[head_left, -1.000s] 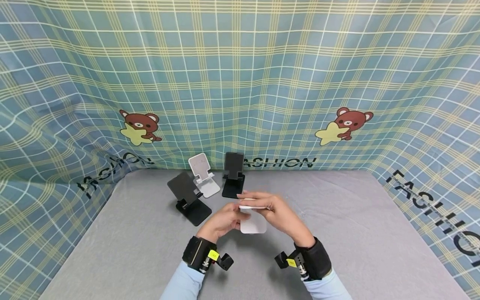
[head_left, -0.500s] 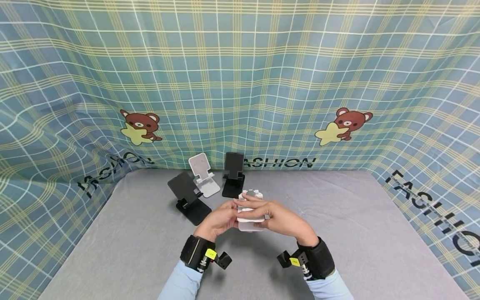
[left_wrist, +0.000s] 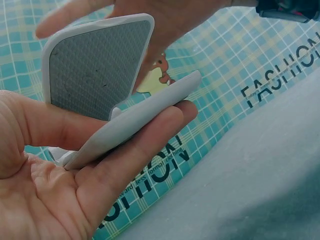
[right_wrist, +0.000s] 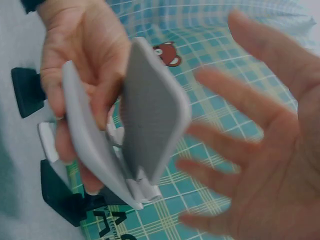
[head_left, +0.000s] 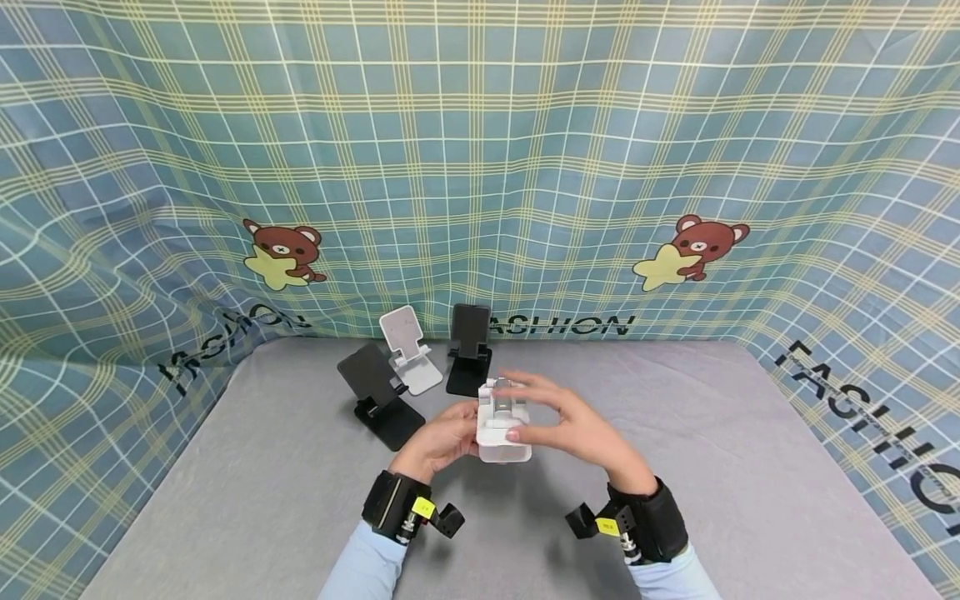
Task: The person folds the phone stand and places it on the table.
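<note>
A white folding phone stand [head_left: 501,433] is held above the table by my left hand [head_left: 444,437]. The left wrist view shows its base [left_wrist: 135,120] between my left thumb and fingers, and the grey-padded upper plate [left_wrist: 100,65] standing at an angle to it. My right hand [head_left: 581,429] is spread beside the stand, fingers straight and apart in the right wrist view; its fingertips overlap the stand from above, and I cannot tell whether they touch it. The hinge [right_wrist: 142,187] joins the two plates, which form a narrow V.
On the table's back left stand a large black phone stand [head_left: 367,375], a white phone stand [head_left: 402,333] and a smaller black phone stand [head_left: 470,333], all unfolded. A plaid cloth [head_left: 480,167] hangs behind the grey table [head_left: 675,467] and at both sides.
The held stand has turned so that its hinge side shows from above. My right hand, which lay across its upper plate, has loosened and drawn back right. My left hand keeps its hold.
</note>
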`<state>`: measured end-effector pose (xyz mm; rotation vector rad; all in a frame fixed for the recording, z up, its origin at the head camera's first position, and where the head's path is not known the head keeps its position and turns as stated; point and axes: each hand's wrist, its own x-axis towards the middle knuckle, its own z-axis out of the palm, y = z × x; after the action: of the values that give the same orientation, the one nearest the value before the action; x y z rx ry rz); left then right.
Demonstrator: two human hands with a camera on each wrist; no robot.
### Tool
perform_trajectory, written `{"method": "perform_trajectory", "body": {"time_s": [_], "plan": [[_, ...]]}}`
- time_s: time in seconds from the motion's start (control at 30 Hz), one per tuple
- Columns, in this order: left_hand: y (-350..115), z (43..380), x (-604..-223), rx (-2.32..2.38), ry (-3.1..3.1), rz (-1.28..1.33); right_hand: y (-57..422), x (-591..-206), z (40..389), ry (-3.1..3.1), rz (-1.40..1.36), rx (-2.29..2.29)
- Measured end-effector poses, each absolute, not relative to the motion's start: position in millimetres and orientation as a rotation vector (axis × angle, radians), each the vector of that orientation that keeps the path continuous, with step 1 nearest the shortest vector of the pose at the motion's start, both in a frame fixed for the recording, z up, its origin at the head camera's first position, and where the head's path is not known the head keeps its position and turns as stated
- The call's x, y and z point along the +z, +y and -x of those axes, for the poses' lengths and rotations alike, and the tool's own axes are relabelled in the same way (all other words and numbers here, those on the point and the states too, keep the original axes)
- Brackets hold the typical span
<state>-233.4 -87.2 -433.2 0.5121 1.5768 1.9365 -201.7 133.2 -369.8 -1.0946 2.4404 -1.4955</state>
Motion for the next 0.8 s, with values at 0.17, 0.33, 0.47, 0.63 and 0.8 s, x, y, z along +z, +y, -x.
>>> {"method": "perform_trajectory", "body": {"time_s": [0.17, 0.33, 0.47, 0.63, 0.8], "plan": [[-88, 234, -435, 1.949, 1.625, -0.504, 143, -375, 211, 2.367, 0.69, -1.584], [-88, 234, -435, 1.941, 1.655, -0.469, 145, -393, 225, 1.956, 0.451, -1.679], [-87, 233, -435, 1.932, 1.658, -0.456, 142, -404, 232, 1.814, 0.423, -1.737], [-85, 233, -434, 1.937, 1.641, -0.444, 140, -406, 235, 1.807, 0.403, -1.791], [-83, 233, -433, 1.921, 1.68, -0.422, 140, -407, 237, 1.831, 0.374, -1.835]]}}
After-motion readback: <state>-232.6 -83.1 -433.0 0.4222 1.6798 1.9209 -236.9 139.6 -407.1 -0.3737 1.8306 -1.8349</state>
